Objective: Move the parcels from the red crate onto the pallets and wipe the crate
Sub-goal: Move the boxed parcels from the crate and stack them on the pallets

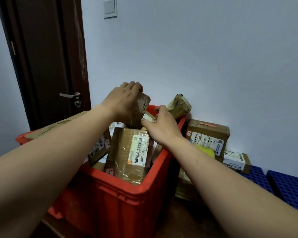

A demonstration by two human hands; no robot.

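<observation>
Fingers (134,85) of the left hand (123,102) curl over the top of a brown parcel (142,105) standing on end in the red crate (110,179), which is full, so unloading has barely begun. Blue pallets (289,186) on the right carry a few boxes (208,134). The right hand (162,129) reaches a small packet (148,117); I cannot tell if it grips. Next, lift clear of the rim and carry right.
</observation>
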